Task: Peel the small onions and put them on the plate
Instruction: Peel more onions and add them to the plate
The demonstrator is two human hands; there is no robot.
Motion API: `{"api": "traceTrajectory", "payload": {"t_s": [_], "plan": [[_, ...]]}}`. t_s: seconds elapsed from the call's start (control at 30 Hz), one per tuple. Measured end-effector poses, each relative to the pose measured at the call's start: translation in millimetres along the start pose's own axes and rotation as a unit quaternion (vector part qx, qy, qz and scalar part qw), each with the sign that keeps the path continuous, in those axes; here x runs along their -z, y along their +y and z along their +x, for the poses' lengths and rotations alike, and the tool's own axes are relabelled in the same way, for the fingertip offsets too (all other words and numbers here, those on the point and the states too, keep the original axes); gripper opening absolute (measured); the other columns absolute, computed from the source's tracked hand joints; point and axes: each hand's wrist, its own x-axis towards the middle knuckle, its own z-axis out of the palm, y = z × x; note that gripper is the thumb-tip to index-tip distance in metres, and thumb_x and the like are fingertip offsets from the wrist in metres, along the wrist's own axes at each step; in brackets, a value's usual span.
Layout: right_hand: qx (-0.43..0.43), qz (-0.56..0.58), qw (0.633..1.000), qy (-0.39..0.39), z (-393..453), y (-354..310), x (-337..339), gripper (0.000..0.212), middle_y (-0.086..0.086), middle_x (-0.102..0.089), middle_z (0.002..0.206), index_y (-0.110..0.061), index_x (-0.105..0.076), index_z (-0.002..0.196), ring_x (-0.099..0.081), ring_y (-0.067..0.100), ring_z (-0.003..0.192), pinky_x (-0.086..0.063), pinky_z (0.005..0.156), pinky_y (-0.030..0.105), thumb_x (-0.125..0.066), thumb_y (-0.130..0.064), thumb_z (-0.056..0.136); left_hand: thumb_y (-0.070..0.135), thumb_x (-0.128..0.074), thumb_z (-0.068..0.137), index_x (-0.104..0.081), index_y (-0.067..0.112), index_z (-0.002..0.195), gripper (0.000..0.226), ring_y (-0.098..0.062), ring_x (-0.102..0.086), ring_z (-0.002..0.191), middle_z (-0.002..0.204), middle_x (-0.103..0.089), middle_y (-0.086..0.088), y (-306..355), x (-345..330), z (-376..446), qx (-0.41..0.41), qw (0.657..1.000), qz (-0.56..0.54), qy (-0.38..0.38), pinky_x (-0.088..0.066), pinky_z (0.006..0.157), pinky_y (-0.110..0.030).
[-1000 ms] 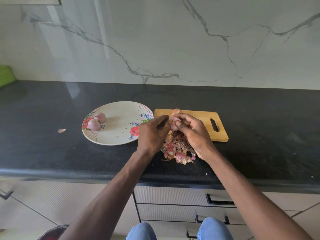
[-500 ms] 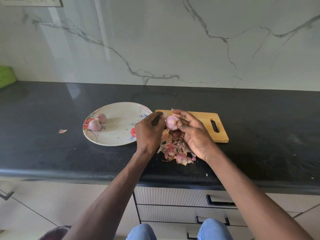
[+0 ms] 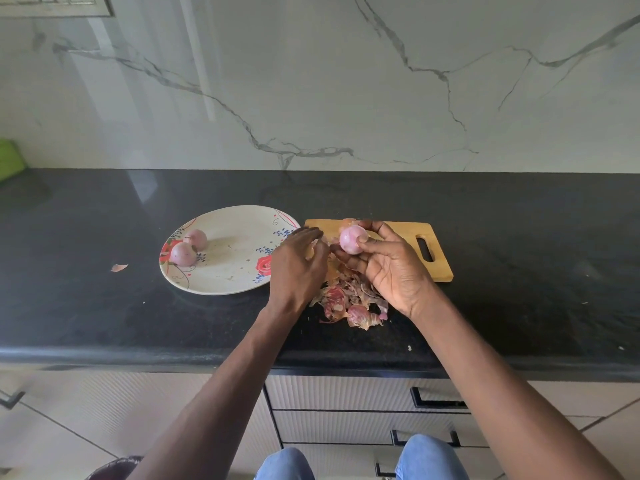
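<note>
My right hand (image 3: 391, 268) holds a small peeled pink onion (image 3: 350, 240) between thumb and fingertips, above the left end of the wooden cutting board (image 3: 398, 233). Just left of it, my left hand (image 3: 298, 265) hovers with curled fingers that pinch a thin piece of onion skin (image 3: 313, 252). A brown papery bit (image 3: 348, 221) shows behind the held onion. The floral plate (image 3: 214, 289) lies left of the board with two peeled onions (image 3: 195, 239) (image 3: 183, 253) near its left rim. A heap of onion skins (image 3: 349, 303) lies under my hands.
The black countertop (image 3: 519, 271) runs along a marble wall. One loose scrap of skin (image 3: 118, 267) lies left of the plate. A green object (image 3: 10, 161) sits at the far left edge. Drawers with black handles (image 3: 436, 403) are below the counter's front edge.
The hands have come apart. The left hand has drawn away from the onion to the left with a bit of skin. The right hand has turned the bare onion upward.
</note>
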Motion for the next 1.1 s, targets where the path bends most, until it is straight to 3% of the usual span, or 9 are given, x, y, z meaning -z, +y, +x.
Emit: {"api": "traceTrajectory", "payload": {"t_s": [0.07, 0.17, 0.3, 0.5, 0.7, 0.83, 1.0, 1.1], "plan": [[0.0, 0.003, 1.0, 0.005, 1, 0, 2, 0.028, 0.033, -0.058, 0.125, -0.002, -0.055, 0.116, -0.068, 0.04, 0.101, -0.062, 0.081, 0.039, -0.051, 0.013, 0.093, 0.03, -0.062, 0.091, -0.074, 0.012, 0.119, 0.035, -0.006, -0.054, 0.13, 0.13, -0.068, -0.003, -1, 2, -2, -0.027, 0.998, -0.053, 0.004, -0.043, 0.103, -0.019], [0.006, -0.025, 1.0, 0.008, 1, 2, 3, 0.031, 0.026, -0.064, 0.117, -0.002, -0.056, 0.119, -0.07, 0.035, 0.097, -0.062, 0.079, 0.036, -0.054, 0.014, 0.092, 0.041, -0.068, 0.086, -0.072, 0.014, 0.123, 0.046, 0.005, -0.058, 0.118, 0.125, -0.066, 0.007, 2, 4, -6, -0.051, 0.994, -0.094, -0.036, -0.047, 0.09, -0.007], [0.03, -0.071, 0.997, 0.018, 2, 7, 4, 0.035, 0.019, -0.066, 0.113, -0.006, -0.056, 0.116, -0.072, 0.025, 0.091, -0.06, 0.086, 0.037, -0.06, 0.015, 0.088, 0.028, -0.076, 0.088, -0.07, 0.013, 0.126, 0.042, -0.006, -0.071, 0.103, 0.116, -0.074, -0.002, 2, 1, -7, -0.067, 0.995, -0.067, -0.026, -0.058, 0.09, -0.029], [0.08, -0.154, 0.985, 0.026, 2, 13, 2, 0.042, 0.013, -0.07, 0.111, -0.01, -0.057, 0.109, -0.068, 0.023, 0.102, -0.062, 0.083, 0.035, -0.078, -0.002, 0.073, 0.018, -0.076, 0.089, -0.072, 0.007, 0.12, 0.034, 0.002, -0.067, 0.096, 0.11, -0.076, -0.007, 0, -1, -7, -0.08, 0.995, -0.059, 0.004, -0.055, 0.084, -0.014], [0.102, -0.222, 0.969, 0.034, 1, 14, 2, 0.033, 0.014, -0.072, 0.116, -0.01, -0.059, 0.107, -0.069, 0.03, 0.109, -0.061, 0.082, 0.036, -0.075, 0.004, 0.082, 0.015, -0.075, 0.09, -0.073, 0.006, 0.119, 0.031, 0.002, -0.067, 0.094, 0.106, -0.077, -0.006, -4, -3, -6, -0.087, 0.995, -0.051, 0.004, -0.052, 0.082, -0.007], [0.109, -0.261, 0.959, 0.038, 1, 16, 2, 0.032, 0.011, -0.075, 0.111, -0.011, -0.06, 0.108, -0.069, 0.03, 0.11, -0.058, 0.089, 0.04, -0.075, 0.003, 0.084, 0.016, -0.075, 0.09, -0.074, 0.006, 0.118, 0.029, 0.001, -0.067, 0.093, 0.105, -0.077, -0.006, -5, -4, -7, -0.083, 0.995, -0.053, 0.01, -0.052, 0.082, -0.008], [0.107, -0.263, 0.958, 0.039, 1, 16, 0, 0.029, 0.011, -0.076, 0.109, -0.011, -0.06, 0.107, -0.071, 0.029, 0.106, -0.058, 0.084, 0.035, -0.074, 0.002, 0.085, 0.018, -0.075, 0.091, -0.076, 0.008, 0.115, 0.026, -0.001, -0.069, 0.09, 0.099, -0.078, -0.004, -2, -5, -7, -0.078, 0.995, -0.05, 0.021, -0.053, 0.078, -0.009], [0.1, -0.263, 0.959, 0.04, 1, 16, 1, 0.029, 0.012, -0.075, 0.109, -0.01, -0.06, 0.108, -0.07, 0.031, 0.107, -0.059, 0.087, 0.038, -0.072, 0.003, 0.086, 0.023, -0.075, 0.091, -0.077, 0.01, 0.111, 0.024, -0.004, -0.071, 0.083, 0.095, -0.078, -0.002, 0, -5, -7, -0.054, 0.997, -0.051, 0.026, -0.057, 0.077, -0.02]]}}
